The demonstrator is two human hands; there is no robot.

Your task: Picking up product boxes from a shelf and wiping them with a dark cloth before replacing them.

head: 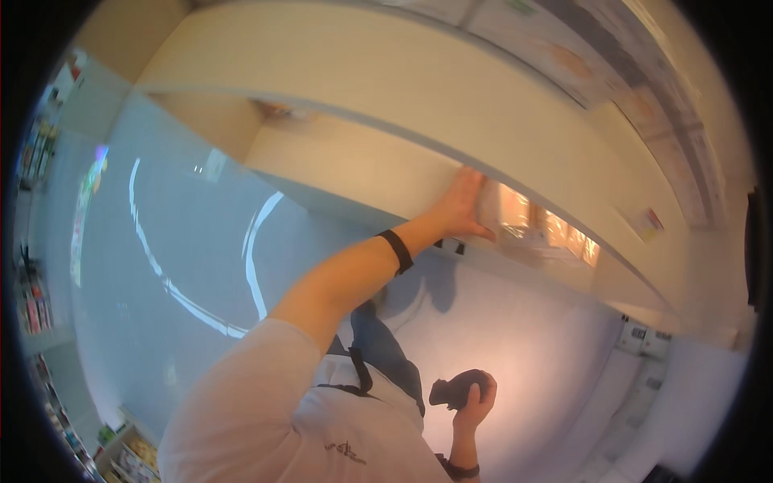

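Note:
My left hand (pixel 468 205) reaches into a lower shelf compartment, its thumb and fingers spread at the near end of a row of clear plastic-wrapped packets (pixel 513 208). It touches or nearly touches the closest packet; blur hides whether it grips it. Low on the right, my right hand (pixel 477 398) is closed around a dark object (pixel 460 389), whose kind I cannot tell. Dark bands circle both wrists.
A pale shelf board (pixel 423 121) runs across above the compartment. Boxed goods (pixel 561 60) stand higher up. A small card (pixel 649 223) is on the shelf at right. Glossy floor (pixel 199 241) reflects curved lights. More stocked shelves (pixel 36 302) line the far left.

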